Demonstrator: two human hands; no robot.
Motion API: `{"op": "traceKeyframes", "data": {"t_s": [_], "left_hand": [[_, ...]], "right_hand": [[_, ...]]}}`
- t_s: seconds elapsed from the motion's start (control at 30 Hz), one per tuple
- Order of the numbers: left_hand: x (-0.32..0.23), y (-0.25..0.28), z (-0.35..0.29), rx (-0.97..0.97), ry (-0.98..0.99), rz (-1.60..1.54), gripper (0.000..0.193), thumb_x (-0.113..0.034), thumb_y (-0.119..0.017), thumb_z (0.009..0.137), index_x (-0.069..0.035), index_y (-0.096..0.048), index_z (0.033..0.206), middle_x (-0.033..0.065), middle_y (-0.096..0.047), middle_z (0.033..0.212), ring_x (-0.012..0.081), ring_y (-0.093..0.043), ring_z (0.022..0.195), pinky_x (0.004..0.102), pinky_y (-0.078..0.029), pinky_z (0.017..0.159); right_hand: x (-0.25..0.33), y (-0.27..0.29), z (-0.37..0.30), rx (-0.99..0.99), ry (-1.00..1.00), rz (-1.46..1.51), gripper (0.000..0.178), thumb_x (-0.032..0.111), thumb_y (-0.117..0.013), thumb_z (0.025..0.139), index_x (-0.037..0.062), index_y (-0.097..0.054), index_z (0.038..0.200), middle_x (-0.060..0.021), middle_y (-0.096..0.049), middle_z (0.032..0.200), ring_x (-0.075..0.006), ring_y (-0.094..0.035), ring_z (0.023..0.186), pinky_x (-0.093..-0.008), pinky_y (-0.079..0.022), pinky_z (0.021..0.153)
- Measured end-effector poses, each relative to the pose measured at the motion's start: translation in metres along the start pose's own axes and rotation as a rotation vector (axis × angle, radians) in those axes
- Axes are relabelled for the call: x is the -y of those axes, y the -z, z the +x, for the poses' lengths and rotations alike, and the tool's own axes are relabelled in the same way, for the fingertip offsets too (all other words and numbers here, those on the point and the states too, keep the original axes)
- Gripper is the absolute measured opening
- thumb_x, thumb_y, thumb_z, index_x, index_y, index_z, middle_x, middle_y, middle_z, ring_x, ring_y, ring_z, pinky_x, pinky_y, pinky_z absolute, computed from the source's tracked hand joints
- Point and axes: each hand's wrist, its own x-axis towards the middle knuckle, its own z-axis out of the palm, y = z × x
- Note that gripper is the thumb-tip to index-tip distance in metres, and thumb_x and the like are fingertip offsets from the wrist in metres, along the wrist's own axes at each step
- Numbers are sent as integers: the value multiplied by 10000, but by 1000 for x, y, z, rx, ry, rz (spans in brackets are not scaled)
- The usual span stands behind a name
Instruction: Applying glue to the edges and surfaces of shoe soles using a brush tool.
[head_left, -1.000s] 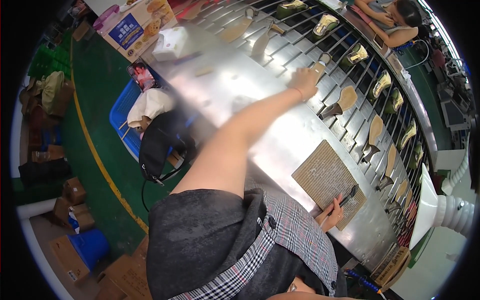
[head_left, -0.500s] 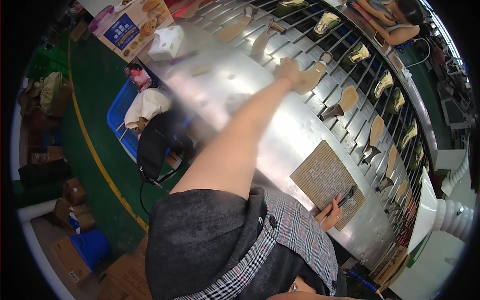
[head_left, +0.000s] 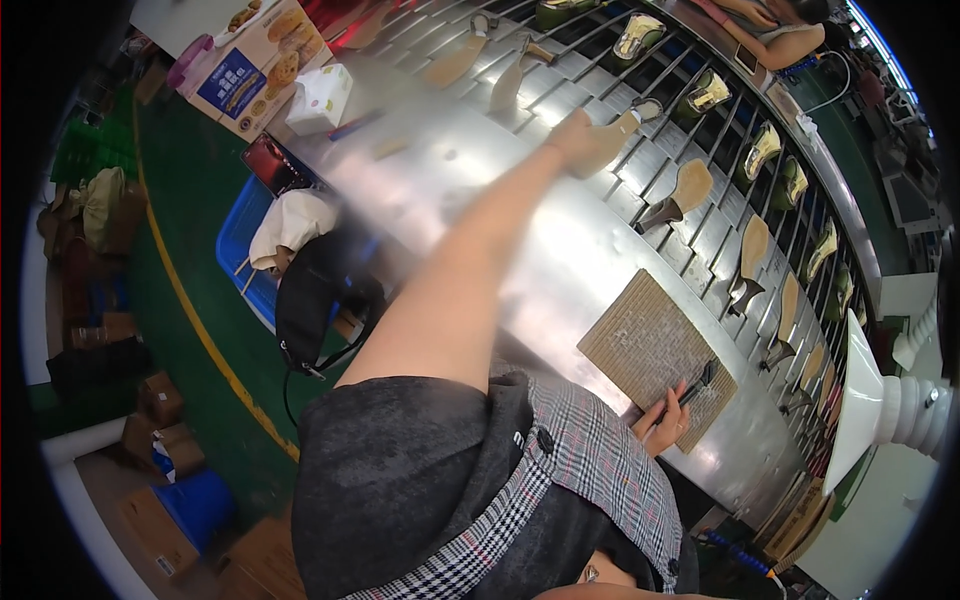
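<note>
My left arm stretches across the metal table, and my left hand [head_left: 574, 138] is closed on the front end of a tan shoe sole [head_left: 612, 140] with a heel at its far end. The fingers are partly hidden and a little blurred there. Near the table's front edge, my right hand [head_left: 662, 422] is closed around the handle of a dark brush [head_left: 698, 382]. The brush rests over a ridged brown cardboard sheet [head_left: 645, 335] marked with whitish smears. Another heeled sole [head_left: 690, 188] lies to the right of the one in my left hand.
Several more soles and green-and-gold shoe uppers [head_left: 705, 92] lie along the slatted conveyor [head_left: 560, 85]. A tissue pack [head_left: 320, 98] and a printed carton [head_left: 255, 70] stand at the far left. Below them are a blue basket [head_left: 232, 235] and black bag [head_left: 308, 300]. A white duct hood [head_left: 850, 400] stands right.
My left hand has moved from beside the sole onto its front end and gripped it. My right hand still holds the brush over the cardboard. The whole view has shifted slightly.
</note>
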Motion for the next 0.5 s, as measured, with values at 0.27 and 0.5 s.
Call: {"op": "traceKeyframes", "data": {"t_s": [0.27,0.5], "left_hand": [[-68,-19,-28,653,129,-1184,402,-44,-622,889,-49,-525,1278,79,-622,1193,193,-624,1093,348,-513,950],[-153,54,-171,773,-213,-1381,425,-200,-531,970,-78,-464,1372,79,-545,1333,223,-597,1146,394,-518,948]], "right_hand": [[3,-1,0,-30,17,-4,262,-17,-542,921,-41,-591,1178,-204,-595,1322,-361,-535,1157,-436,-308,1057],[5,0,2,-28,21,27,256,0,-523,945,-43,-587,1189,-197,-593,1328,-370,-524,1184,-442,-315,1054]]}}
